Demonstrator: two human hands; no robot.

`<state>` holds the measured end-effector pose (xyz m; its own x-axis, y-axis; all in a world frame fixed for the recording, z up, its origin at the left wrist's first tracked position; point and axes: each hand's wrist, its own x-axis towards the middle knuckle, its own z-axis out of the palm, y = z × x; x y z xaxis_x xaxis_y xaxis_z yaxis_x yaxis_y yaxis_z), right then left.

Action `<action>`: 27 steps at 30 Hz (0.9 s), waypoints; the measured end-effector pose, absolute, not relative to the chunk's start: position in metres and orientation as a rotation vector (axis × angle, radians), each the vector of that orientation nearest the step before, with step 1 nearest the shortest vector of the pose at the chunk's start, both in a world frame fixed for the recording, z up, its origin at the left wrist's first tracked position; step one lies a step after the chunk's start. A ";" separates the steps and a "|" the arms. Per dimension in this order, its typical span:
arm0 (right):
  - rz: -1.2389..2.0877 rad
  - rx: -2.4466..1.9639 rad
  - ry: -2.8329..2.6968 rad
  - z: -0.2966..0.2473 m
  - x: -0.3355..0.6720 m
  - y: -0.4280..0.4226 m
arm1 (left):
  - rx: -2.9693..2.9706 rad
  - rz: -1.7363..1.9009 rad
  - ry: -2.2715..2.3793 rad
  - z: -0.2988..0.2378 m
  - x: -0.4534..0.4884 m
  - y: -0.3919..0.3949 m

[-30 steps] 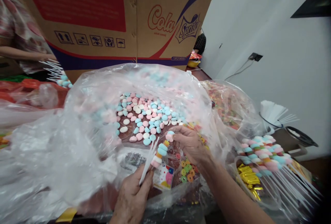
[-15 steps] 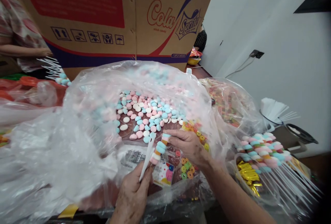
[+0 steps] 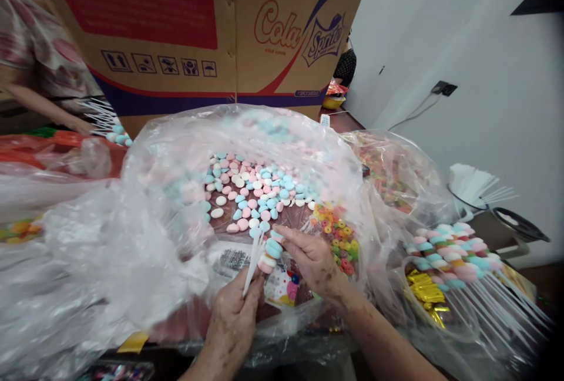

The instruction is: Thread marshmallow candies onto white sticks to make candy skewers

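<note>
My left hand [image 3: 233, 325] is closed around a small bundle of white sticks [image 3: 254, 258], one of them threaded with pink, white and blue marshmallow candies [image 3: 269, 255]. My right hand [image 3: 314, 260] pinches the top candy on that stick. Both hands are inside the mouth of a big clear plastic bag [image 3: 145, 228] holding loose pink, blue and white marshmallow candies [image 3: 249, 190]. Coloured gummy rings [image 3: 337, 231] lie just beyond my right hand.
A large Cola Sprite cardboard box [image 3: 198, 29] stands behind the bag. Finished candy skewers [image 3: 449, 252] lie at the right over gold wrappers [image 3: 425, 296]. White sticks [image 3: 473, 184] sit in a container at the far right. Another person's arm [image 3: 48, 111] is at the left.
My right hand has slid down and left along the stick, pressing the top candy onto the stack. The view has shifted a little to the left.
</note>
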<state>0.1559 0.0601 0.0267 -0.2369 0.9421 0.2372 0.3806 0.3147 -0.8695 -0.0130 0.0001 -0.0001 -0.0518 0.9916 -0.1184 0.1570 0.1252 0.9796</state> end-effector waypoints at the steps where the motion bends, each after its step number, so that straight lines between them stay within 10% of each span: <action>1: 0.906 -1.202 -1.766 0.030 0.155 0.060 | 1.193 1.075 1.403 -0.001 -0.013 0.000; 27: 1.099 -1.322 -1.521 0.004 0.151 0.052 | 0.965 1.129 1.113 0.004 -0.013 0.000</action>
<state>0.1506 0.0521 0.0042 -0.1118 0.9930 0.0377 0.2761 0.0675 -0.9588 -0.0128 0.0005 0.0038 0.0648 0.9832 -0.1705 -0.1844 0.1797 0.9663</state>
